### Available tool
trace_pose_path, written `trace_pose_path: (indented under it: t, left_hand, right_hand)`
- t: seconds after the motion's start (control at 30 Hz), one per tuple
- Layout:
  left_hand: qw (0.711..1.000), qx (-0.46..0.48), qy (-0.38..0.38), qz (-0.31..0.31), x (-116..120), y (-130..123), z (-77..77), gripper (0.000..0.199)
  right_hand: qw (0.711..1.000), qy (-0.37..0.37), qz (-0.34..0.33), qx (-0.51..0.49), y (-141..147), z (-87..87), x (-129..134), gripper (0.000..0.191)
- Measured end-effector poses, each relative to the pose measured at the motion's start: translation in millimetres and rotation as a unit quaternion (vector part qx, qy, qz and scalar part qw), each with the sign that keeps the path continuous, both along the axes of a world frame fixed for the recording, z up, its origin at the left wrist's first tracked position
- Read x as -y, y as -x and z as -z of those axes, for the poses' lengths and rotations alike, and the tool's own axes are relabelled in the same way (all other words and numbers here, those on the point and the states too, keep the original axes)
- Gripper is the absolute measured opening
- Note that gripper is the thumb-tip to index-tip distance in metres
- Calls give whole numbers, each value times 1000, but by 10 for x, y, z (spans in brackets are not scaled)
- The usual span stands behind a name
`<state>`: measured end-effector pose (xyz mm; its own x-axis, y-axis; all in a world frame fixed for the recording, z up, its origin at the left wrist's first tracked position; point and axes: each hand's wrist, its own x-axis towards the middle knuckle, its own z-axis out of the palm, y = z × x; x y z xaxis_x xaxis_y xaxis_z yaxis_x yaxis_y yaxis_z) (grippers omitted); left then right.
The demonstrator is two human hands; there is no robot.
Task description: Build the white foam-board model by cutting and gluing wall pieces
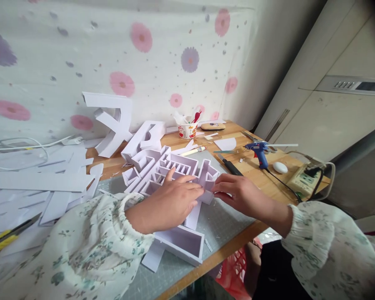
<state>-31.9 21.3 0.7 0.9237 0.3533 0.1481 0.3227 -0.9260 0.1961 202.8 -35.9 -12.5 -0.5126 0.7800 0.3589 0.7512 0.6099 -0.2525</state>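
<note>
Pale wooden bench (249, 161) carries, towards its front edge, a white, thin-walled, open-topped board structure (206, 178), the left hand (176, 196) spread-fingered across it, the right hand (242, 193) bunching fingertips at its side, pinch unclear; light, even pressure should keep it square.

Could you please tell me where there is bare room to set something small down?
There's bare wooden tabletop between the black-handled knife and the glue gun, and bare cutting mat between the right hand and the tabletop's front edge. The left side is crowded with white pieces.
</note>
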Motion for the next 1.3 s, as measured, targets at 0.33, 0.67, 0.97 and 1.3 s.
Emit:
trace_pose_path:
  t: [0.33,0.67,0.97,1.3]
  left_hand:
    - [1000,14,-25,12,0,-8,21,27]
    - [999,19,-50,10,7,-4,17,30]
    - [999,12,-36,8,-4,11,-15,34]
    - [999,-15,-28,-25,-63,97,-166,35]
  right_hand:
    - [1000,-9,7,21,23,24,7,21]
    - [999,5,17,45,57,-29,29,21]
    - [998,-26,34,45,-43,-107,123,19]
    - [994,61,-13,87,-32,247,514,33]
